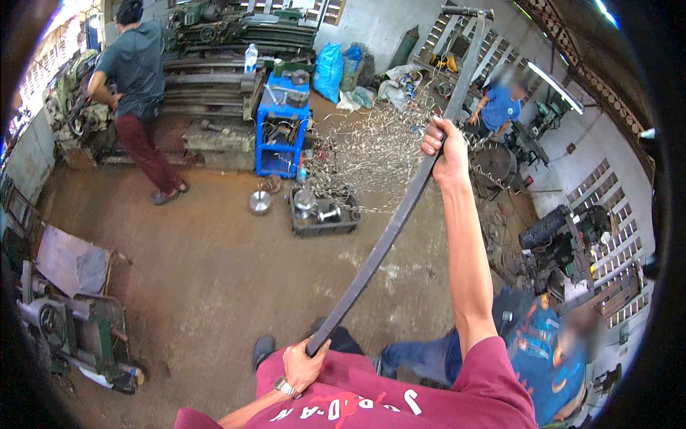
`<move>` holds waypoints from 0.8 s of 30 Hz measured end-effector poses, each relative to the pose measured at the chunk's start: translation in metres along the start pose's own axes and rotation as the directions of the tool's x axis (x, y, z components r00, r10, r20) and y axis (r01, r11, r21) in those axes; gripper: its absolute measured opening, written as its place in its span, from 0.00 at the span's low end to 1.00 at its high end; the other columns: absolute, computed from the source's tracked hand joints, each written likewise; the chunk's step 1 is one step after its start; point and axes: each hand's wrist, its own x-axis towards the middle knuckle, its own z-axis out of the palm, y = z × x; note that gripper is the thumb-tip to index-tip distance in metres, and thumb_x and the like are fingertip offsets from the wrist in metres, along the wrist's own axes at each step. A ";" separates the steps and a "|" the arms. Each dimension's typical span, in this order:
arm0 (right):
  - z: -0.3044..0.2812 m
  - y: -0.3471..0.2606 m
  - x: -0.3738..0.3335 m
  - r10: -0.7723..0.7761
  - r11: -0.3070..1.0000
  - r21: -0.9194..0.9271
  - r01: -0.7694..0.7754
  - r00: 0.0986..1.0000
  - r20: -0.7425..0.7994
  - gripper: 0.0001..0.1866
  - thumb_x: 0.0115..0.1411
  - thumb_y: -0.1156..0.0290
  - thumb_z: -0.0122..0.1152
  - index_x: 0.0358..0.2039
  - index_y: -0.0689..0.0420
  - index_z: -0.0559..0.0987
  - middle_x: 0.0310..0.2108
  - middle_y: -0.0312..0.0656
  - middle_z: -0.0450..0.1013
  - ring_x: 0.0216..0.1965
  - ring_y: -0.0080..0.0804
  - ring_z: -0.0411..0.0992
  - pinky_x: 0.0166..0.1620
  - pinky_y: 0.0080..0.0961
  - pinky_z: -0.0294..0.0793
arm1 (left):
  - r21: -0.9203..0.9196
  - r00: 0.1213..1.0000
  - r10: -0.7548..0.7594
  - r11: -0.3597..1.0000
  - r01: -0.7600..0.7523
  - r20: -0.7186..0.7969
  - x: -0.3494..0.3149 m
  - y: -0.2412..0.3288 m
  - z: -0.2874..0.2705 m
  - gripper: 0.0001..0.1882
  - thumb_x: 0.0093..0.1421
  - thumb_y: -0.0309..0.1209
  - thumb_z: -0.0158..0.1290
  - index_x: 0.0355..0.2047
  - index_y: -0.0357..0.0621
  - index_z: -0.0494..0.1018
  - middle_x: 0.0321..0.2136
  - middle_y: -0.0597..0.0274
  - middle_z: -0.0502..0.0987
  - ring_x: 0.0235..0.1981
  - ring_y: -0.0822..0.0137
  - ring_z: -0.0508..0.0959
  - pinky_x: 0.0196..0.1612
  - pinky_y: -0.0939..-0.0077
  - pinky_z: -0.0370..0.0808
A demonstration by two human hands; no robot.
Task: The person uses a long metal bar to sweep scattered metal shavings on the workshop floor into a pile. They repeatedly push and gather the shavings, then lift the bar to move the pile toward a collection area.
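Observation:
A long dark square metal bar (386,242) slants across the view from my waist up to the far right. Its far end carries a short crosspiece (467,12), like a T. My right hand (446,149), on an outstretched arm, is wrapped around the upper part of the bar. Down by my shirt, my left hand (305,365) is closed on the near end, with a metal wristwatch (288,387) on that wrist. A large heap of curly metal shavings (379,154) lies on the floor behind the bar.
A black crate (325,227) of turned metal parts and a round metal piece (260,202) sit on the floor. Beyond are a blue cart (282,129) and a lathe (207,79). People stand at left (136,79), crouch at far right (500,107), and are close on my right (536,350).

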 end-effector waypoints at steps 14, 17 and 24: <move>-0.241 -0.101 0.415 -0.001 1.000 -0.004 0.001 1.000 0.027 0.08 0.59 0.74 0.53 0.26 0.55 0.65 0.17 0.29 0.57 0.16 0.16 0.54 0.18 0.18 0.55 | -0.050 1.000 0.003 0.999 -0.005 -0.029 0.313 0.225 0.308 0.22 0.54 0.43 0.60 0.17 0.34 0.72 0.08 0.60 0.61 0.11 0.71 0.60 0.16 0.68 0.60; -0.293 -0.111 0.512 -0.017 1.000 -0.008 0.017 0.999 0.043 0.08 0.59 0.74 0.52 0.25 0.56 0.64 0.17 0.29 0.57 0.14 0.16 0.53 0.17 0.18 0.55 | -0.129 0.999 -0.038 0.991 0.042 0.035 0.394 0.263 0.382 0.23 0.56 0.40 0.59 0.16 0.33 0.68 0.11 0.71 0.60 0.17 0.79 0.58 0.17 0.72 0.58; -0.402 -0.156 0.745 -0.007 0.998 -0.069 0.009 0.999 0.039 0.11 0.58 0.76 0.53 0.22 0.53 0.63 0.15 0.28 0.56 0.14 0.16 0.51 0.17 0.19 0.53 | -0.200 1.000 0.022 0.980 -0.022 -0.002 0.586 0.378 0.535 0.21 0.54 0.41 0.62 0.19 0.32 0.73 0.07 0.59 0.63 0.15 0.79 0.61 0.17 0.68 0.63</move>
